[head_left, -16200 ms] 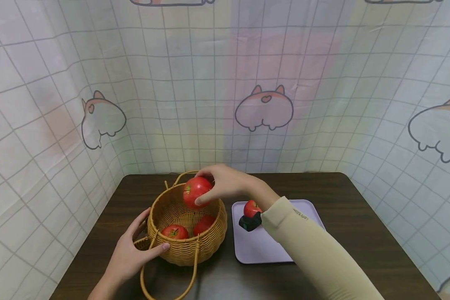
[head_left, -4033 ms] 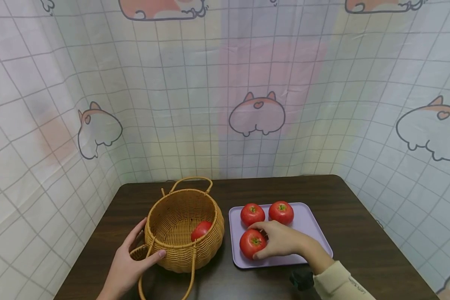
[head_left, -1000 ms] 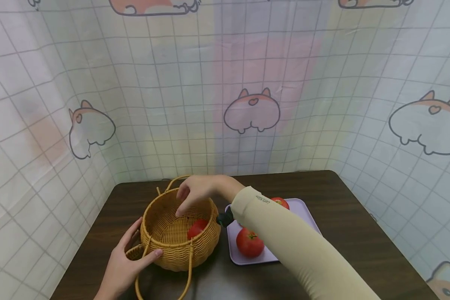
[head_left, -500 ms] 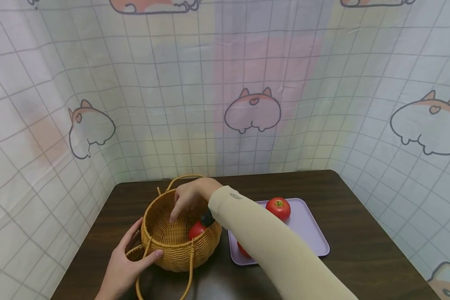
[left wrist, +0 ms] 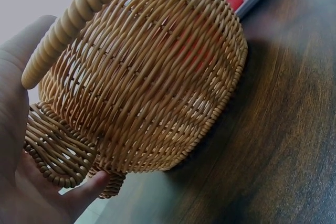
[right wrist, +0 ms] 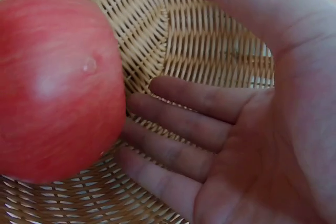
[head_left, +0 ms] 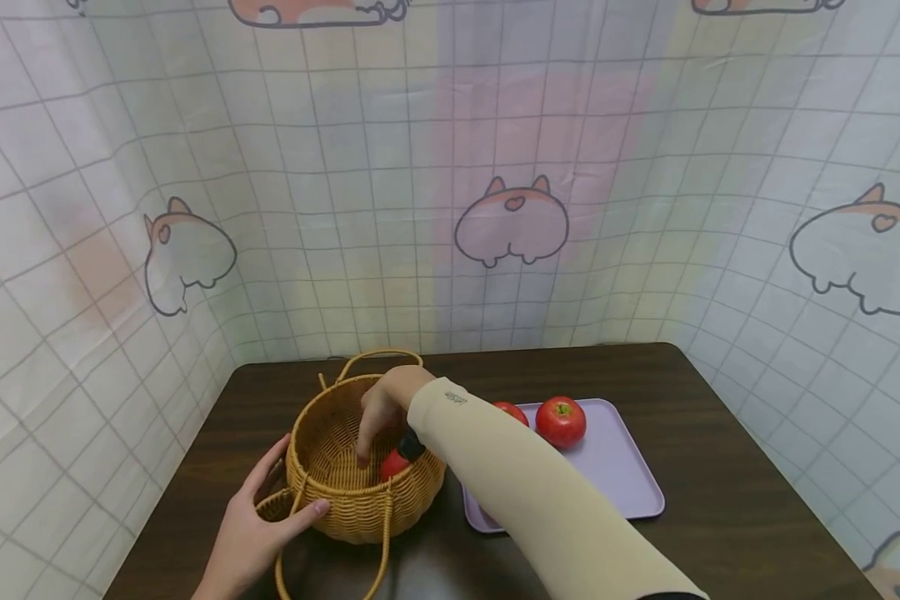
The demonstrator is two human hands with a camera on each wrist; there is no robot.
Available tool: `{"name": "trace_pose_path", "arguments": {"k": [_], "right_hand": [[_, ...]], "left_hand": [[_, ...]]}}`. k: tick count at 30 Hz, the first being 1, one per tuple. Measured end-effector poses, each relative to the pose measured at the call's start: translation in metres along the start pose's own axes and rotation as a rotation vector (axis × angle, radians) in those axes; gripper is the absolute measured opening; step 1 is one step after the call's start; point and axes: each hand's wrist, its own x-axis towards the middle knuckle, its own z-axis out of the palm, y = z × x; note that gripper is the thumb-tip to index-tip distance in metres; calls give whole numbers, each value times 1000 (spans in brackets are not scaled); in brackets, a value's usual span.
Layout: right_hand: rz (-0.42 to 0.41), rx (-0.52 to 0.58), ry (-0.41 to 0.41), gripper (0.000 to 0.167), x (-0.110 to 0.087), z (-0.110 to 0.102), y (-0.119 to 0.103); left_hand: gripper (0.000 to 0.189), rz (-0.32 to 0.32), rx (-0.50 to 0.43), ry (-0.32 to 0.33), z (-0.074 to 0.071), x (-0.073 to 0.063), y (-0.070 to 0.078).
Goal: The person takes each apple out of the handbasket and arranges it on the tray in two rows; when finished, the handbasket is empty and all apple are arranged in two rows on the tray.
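Note:
A round wicker basket (head_left: 356,515) with loop handles stands on the table at centre left. My left hand (head_left: 251,521) grips its near left side, thumb over the rim, beside a small woven tab (left wrist: 60,148). Reaching down through the opening, my right hand (head_left: 378,417) is inside the basket. One red tomato (head_left: 393,464) lies there on the right, partly hidden by the wrist camera. In the right wrist view the fingers are spread and loosely extended, their tips right at the side of the tomato (right wrist: 52,87), the thumb apart from it.
Right of the basket lies a lilac tray (head_left: 622,479). A tomato (head_left: 561,422) sits at its back, with another tomato (head_left: 512,410) partly behind the right sleeve (head_left: 528,492), which crosses over the tray. Patterned cloth (head_left: 345,208) hangs behind the dark wooden table (head_left: 720,500).
Since 16 s ago tomatoes have gone from basket to tray. My right hand left a tomato on the tray 4 s ago, then moved left and sank into the basket. The left hand keeps its hold.

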Motion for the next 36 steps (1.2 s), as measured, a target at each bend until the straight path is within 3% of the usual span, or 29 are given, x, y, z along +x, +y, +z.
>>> {"name": "trace_pose_path", "arguments": {"k": [3,6,10,19,23,26,31,33,36], "right_hand": [[54,-21,-21,64,0,1,-2],[131,-14,-83,55,-2,3,-6],[233,-45,-78,44,1,5,-7],[316,-145,-46,59,14,8,-11],[333,-211,-46,77,16,8,-15],[319,-255,-25,73,15,7,-14],[176,-169,-118,34,9,4,-9],[82,-107,-143,32,6,4,-8],[-27,9,-108,37,1,4,-8]], "left_hand": [[107,1,3,1,0,0,-1],[107,11,3,2,1,1,-1],[106,12,1,-1,3,1,-1],[106,4,-12,-2,2,2,-2],[106,5,-14,-4,2,2,-1],[105,7,-21,-3,3,2,-1],[105,12,-34,7,3,2,0],[105,13,-35,10,2,1,0],[105,10,-39,10,2,1,-1]]}}
